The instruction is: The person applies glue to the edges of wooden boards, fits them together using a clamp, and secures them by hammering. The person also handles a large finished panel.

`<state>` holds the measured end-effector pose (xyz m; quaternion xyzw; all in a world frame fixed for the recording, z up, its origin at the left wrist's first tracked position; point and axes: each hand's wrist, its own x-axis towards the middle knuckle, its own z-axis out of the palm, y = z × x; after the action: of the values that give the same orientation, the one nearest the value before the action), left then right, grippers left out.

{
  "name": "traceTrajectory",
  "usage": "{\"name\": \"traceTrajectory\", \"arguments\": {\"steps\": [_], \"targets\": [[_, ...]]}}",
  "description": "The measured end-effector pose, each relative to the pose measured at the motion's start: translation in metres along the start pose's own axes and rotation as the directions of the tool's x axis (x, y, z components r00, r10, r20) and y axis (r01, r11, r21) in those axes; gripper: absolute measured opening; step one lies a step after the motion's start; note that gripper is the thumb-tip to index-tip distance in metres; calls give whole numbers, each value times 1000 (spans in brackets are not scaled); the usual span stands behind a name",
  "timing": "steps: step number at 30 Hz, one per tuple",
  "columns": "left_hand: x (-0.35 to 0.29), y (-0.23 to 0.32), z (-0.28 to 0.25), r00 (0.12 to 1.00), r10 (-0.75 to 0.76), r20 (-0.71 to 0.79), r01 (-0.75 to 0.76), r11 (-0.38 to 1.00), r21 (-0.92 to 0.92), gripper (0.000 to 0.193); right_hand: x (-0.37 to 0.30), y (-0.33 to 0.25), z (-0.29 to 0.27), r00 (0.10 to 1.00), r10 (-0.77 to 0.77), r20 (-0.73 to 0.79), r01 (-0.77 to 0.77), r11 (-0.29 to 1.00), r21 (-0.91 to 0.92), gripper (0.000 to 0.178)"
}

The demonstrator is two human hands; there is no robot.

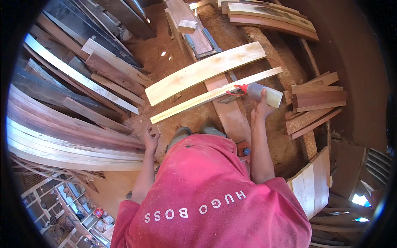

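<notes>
In my right hand point(263, 108) is a translucent squeeze bottle point(271, 96) with a red nozzle, tilted over so its tip points left. The pale contents look like glue. The tip is at or just above a narrow light wooden strip point(194, 104), which lies across a long brown plank point(230, 118). A thin pale line runs along the strip's upper face. My left hand point(151, 140) hangs near the strip's left end, empty, its fingers loosely bent and apart. Beyond the strip, a wider pale board point(206, 71) rests across the same plank.
A metal clamp point(206, 53) and a small wood block point(187, 25) sit farther up the plank. Long stacked boards point(74, 144) and leaning planks point(111, 68) crowd the left. More boards lie at the upper right point(271, 18), with short offcuts point(318, 99) at right.
</notes>
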<state>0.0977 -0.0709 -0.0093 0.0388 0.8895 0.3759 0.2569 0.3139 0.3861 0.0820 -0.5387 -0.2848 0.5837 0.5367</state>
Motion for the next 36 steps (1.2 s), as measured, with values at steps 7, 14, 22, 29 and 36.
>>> {"name": "traceTrajectory", "arguments": {"steps": [7,14,22,29,36], "targets": [[43,12,12,998,67,-19,-69,961,-267,81,38,-7,-5,994,-105,9,105,994,44,74],[38,33,19,968,-236,89,249,950,-191,46,92,-6,-21,985,-158,-72,159,987,16,70],[46,14,14,972,-216,94,229,962,-147,36,107,-36,-10,980,-105,-167,114,992,45,74],[47,8,15,968,-225,115,240,960,-141,42,124,-44,-8,947,-62,-314,116,980,159,76],[57,-13,11,971,-216,100,225,970,-93,46,138,-45,0,839,4,-545,150,960,238,77]]}}
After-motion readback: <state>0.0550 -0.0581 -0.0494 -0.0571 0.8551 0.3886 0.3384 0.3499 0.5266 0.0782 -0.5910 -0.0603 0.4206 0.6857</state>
